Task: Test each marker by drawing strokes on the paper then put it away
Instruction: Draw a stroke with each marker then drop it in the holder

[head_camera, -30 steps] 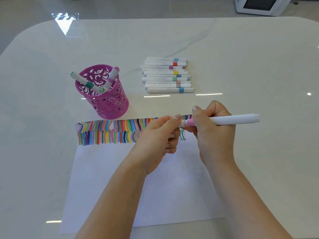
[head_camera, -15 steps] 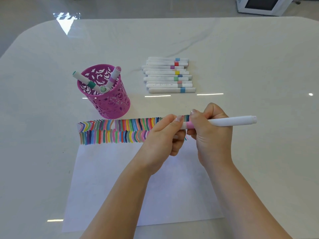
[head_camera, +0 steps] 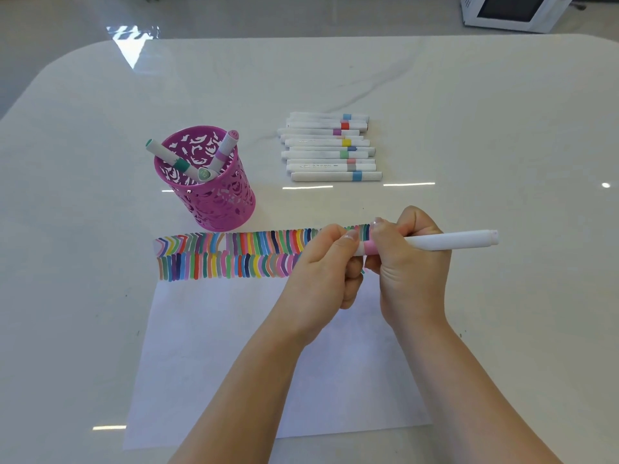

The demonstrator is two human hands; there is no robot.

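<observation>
A white marker with a pink band (head_camera: 449, 241) lies level above the paper's top right. My right hand (head_camera: 410, 262) grips its barrel near the band. My left hand (head_camera: 325, 266) pinches the cap end, which its fingers mostly hide. The white paper (head_camera: 268, 356) carries two rows of many coloured strokes (head_camera: 227, 256) along its top edge. A magenta cut-out pen cup (head_camera: 207, 189) stands at the paper's upper left with three markers inside. Several white markers with coloured bands (head_camera: 330, 147) lie in a stack behind.
The pale glossy table (head_camera: 502, 145) has rounded far corners and bright light reflections. A white appliance (head_camera: 509, 10) sits on the floor beyond the far right edge.
Both hands stay joined on the pink-banded marker. They have held nearly the same place, with the marker tilting very slightly.
</observation>
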